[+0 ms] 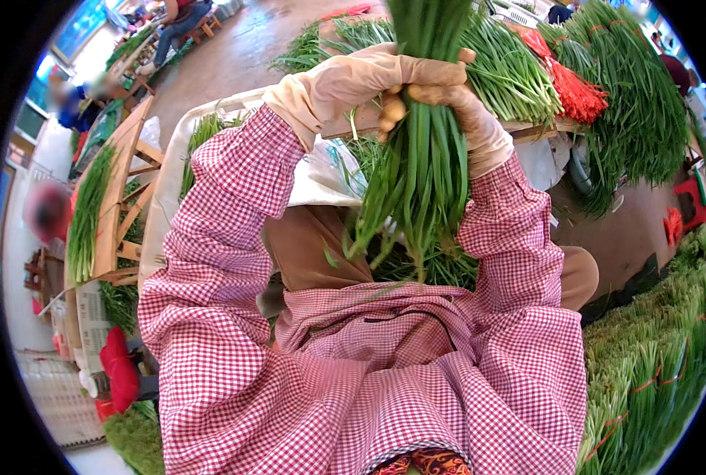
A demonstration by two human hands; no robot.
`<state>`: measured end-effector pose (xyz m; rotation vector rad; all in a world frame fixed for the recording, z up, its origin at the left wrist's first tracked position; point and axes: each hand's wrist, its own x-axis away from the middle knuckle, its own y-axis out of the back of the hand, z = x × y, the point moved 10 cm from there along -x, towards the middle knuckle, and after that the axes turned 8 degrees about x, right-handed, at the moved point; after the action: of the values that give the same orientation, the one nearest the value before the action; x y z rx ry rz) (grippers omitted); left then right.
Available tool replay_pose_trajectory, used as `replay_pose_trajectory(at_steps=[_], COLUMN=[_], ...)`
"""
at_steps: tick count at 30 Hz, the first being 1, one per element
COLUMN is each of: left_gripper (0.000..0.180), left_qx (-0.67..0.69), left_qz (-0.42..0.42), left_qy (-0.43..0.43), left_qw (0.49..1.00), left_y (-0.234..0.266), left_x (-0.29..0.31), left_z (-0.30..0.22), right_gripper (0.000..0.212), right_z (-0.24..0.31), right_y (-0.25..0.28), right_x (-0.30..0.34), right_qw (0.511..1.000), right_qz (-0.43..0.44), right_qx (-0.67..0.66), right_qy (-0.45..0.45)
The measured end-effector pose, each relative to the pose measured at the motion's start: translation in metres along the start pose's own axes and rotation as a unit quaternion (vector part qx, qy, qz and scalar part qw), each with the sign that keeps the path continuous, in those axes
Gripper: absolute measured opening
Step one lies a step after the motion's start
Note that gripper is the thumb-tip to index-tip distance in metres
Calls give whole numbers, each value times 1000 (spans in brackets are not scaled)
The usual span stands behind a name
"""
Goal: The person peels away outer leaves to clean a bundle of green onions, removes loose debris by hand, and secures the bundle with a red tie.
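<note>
A thick bunch of garlic chives (428, 162) hangs upright in front of me, its loose leaf tips drooping toward my lap. My left hand (369, 75), in a pale glove, is wrapped round its middle from the left. Gloved the same way, my right hand (465, 107) closes round the bunch from the right, against the left hand's fingers. The upper end of the bunch runs out of the picture. Just behind, loose chives (511, 67) lie on a wooden bench, beside a bundle of red ties (574, 89).
A white-lined tub (180, 146) with chives is in front of my lap. Tall chives (630, 103) hang over the bench's right end. Tied bunches (662, 356) are stacked at lower right, near a red stool (695, 204). At left stands a wooden bench (119, 186); people sit farther back.
</note>
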<state>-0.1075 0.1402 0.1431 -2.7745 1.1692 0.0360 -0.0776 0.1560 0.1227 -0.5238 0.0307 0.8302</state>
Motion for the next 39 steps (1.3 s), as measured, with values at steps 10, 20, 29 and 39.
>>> replay_pose_trajectory(at_steps=[10,20,29,39], left_gripper=[30,12,9,18], left_qx=[98,328,351,312], left_qz=[-148,-264,-458,-471], left_qy=[-232,-193,-207,-222], left_qw=[957,887,790,795], left_y=[59,165,169,152], left_x=[61,164,273,296], left_z=[-37,6,58,73], right_gripper=[61,45,48,28], right_z=[-55,-131,-130,-152], right_y=[37,83,54,24], right_x=[7,44,64,55], right_qw=[968,966,939,921], right_qz=[-35,-59,-158,-89], right_qx=[196,181,241,290], right_qy=[-155,-177,-188,-244])
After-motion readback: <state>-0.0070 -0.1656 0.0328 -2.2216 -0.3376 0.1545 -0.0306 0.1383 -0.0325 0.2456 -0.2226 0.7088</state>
